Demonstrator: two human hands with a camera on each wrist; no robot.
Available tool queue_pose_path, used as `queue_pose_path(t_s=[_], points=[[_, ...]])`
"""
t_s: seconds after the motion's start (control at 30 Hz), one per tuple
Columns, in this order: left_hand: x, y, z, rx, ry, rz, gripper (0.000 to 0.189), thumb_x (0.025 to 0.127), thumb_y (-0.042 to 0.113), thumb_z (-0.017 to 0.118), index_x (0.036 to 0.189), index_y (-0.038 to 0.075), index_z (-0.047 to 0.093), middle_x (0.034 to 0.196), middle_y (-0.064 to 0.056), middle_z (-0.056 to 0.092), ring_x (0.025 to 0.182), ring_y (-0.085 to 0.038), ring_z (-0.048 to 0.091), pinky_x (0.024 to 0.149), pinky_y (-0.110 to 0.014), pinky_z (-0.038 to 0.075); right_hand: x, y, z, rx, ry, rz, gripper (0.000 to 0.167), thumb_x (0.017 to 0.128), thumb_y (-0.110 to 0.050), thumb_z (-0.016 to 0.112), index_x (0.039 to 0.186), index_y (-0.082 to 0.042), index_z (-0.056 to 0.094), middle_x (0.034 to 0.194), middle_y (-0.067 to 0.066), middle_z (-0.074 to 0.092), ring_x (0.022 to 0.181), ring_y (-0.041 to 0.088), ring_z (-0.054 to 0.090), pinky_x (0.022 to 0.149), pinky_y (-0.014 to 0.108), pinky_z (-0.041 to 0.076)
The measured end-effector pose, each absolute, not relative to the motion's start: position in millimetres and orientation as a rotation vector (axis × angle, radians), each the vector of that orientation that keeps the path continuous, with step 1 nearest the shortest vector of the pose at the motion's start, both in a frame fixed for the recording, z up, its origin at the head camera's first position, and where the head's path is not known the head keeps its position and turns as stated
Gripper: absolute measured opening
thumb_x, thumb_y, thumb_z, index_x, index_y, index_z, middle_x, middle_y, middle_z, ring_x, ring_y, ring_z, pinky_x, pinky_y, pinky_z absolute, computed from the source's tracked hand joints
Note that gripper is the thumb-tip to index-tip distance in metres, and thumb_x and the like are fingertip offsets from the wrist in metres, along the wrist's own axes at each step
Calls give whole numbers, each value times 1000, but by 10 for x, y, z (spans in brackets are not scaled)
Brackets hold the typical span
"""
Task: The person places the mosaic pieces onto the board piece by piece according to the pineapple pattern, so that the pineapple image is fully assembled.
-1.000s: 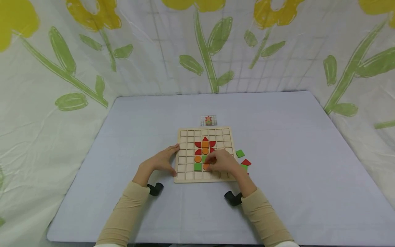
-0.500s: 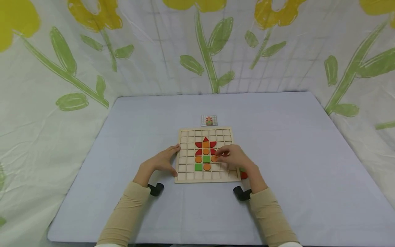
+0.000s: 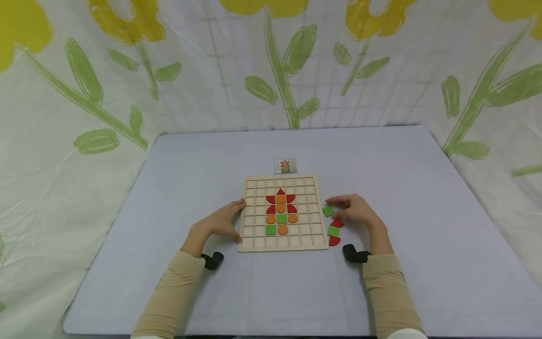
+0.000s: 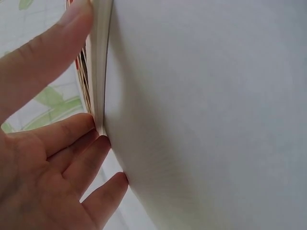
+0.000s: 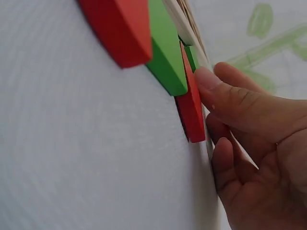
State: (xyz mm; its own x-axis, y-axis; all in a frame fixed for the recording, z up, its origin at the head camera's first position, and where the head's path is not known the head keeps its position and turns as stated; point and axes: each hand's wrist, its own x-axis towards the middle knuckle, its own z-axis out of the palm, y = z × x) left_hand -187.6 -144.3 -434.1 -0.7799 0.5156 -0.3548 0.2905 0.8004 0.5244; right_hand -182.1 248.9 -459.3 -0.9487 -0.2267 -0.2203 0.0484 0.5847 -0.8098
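A wooden grid board (image 3: 311, 235) lies at the table's middle, bearing a pattern of red, orange and green pieces. My left hand (image 3: 218, 220) rests against the board's left edge, thumb near the lower corner and fingers higher up; the left wrist view shows the fingertips (image 4: 103, 143) touching the edge. To the right of the board, my right hand (image 3: 357, 210) is at a loose green square (image 3: 328, 211), with thumb and fingers apart on either side of it. Whether they touch it I cannot tell. Below it lie a red piece (image 3: 337, 223), another green square (image 3: 333, 231) and a red quarter-round piece (image 3: 334, 241).
A small pattern card (image 3: 285, 165) lies just behind the board, printed with a similar figure on a grid. The white table (image 3: 203, 155) meets a curtain (image 3: 190, 103) painted with flowers at the back. Black wrist-camera mounts (image 3: 213, 260) hang below both wrists.
My right hand has set an orange round piece on the board, right of the central green square. It has then moved right to the loose pieces. My left hand stays at the board's edge.
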Motion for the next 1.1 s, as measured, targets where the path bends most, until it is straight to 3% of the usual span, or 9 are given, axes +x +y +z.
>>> queue_pose_path(t_s=[0.3,0.7,1.1], points=[[-1862,-1436,-4327,599,2502,623,102,68,14,85,149,-7,27,158,-21,19,145,-38,18,115,-50,22,-1837,2457,-4629,-170,2631,-1201,35,81,-3,74,116,0,70,119,18,66,115,36,57,96,50,47],[-1872,-1450,-4354,609,2504,624,102,68,14,85,149,-7,28,159,-20,19,145,-38,18,115,-51,22,-1770,2419,-4620,-81,2646,-1340,37,80,-12,78,115,-2,70,115,15,68,104,34,61,87,46,52],[-1880,-1453,-4347,620,2510,614,103,68,15,86,149,-8,27,158,-22,19,144,-39,19,115,-51,23,-1700,2144,-4566,-104,2640,-1393,33,79,-16,80,110,-4,73,118,16,66,113,33,54,92,49,48]])
